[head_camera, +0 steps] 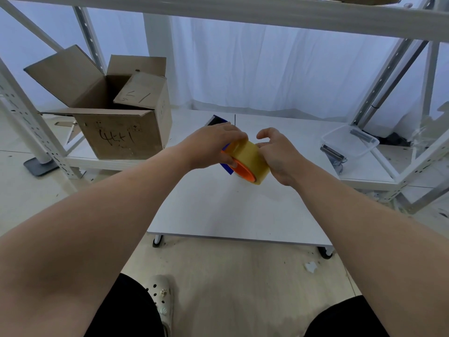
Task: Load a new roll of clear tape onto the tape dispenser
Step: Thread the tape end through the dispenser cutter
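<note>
Seating the tape roll [252, 156] all the way home looks like the step in hand, at least that's my read. The roll is held up above the bench [230, 210], mid-view between both hands. It seems to sit around the orange hub [244, 170] of the tape dispenser [218, 121], whose blue body and toothed blade poke out behind the knuckles.

The left grip [213, 144] is clamped around the dispenser, fingers curled over the top and thumb under by the hub rim. The right grip [277, 154] holds the roll from its right side, with the palm against it and the fingers curled at the upper edge. I can't tell if a fingertip is picking at the tape end, it's too small to see.

Tips, for what they're worth:
- Keep the left one firm so the dispenser can't twist, and push with the right palm square to the hub. A tilted roll will probably jam on it.
- Check the unwind direction before pressing fully, with the sticky side facing down toward the blade.
- Find the loose end with a nail, then lead it to the teeth.
- Mind that blade near the left knuckles.

The cardboard box [116, 122] and plastic tub [349, 139] are well apart from all this.
</note>
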The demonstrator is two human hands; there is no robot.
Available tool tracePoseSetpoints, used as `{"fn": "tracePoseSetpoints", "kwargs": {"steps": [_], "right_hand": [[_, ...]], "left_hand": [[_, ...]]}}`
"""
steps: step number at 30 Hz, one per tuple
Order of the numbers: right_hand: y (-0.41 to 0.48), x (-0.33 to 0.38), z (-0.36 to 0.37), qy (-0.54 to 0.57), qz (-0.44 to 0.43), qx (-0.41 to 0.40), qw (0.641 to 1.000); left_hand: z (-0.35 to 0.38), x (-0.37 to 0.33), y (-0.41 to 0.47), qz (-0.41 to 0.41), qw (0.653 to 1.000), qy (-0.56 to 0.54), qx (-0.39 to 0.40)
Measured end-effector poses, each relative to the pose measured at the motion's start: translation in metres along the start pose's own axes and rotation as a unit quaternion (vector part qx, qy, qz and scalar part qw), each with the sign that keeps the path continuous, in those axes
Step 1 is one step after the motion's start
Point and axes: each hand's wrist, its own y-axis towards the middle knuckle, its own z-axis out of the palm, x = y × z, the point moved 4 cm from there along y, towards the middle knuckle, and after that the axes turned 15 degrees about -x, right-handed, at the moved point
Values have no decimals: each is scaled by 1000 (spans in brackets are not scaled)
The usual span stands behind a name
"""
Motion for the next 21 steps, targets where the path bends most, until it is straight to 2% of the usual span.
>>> {"fn": "tracePoseSetpoints", "kwargs": {"steps": [3,7,21], "right_hand": [[-2,1,0,40,19,28,999],[-6,1,6,-41,5,51,998],[-7,6,8,-49,-3,34,998]], "left_hand": [[3,4,-1,-20,1000,-8,14],[10,4,-3,-27,999,-14,41],[4,-1,-2,-16,1000,-13,20]]}}
